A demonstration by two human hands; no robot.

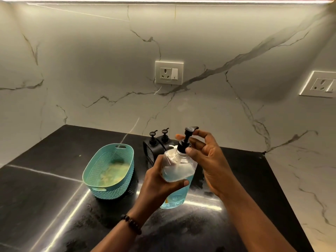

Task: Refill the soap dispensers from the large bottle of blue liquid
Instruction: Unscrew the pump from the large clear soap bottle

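Clear pump bottle [179,176] w/ blue liquid is gripped mid-body by left hand [160,180], tilted over black counter [54,179]; black pump collar [183,146] is pinched by right hand [209,157]. Two black dispensers [159,140] at 11 o'clock, teal basket [109,171] at 9.

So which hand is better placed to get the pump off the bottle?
The right hand: its fingers already sit around the black pump, while the left hand has its grip on the bottle body.

Blue liquid [179,190], black pump [185,140], teal woven-pattern basket [111,192], veined marble wall [91,70].
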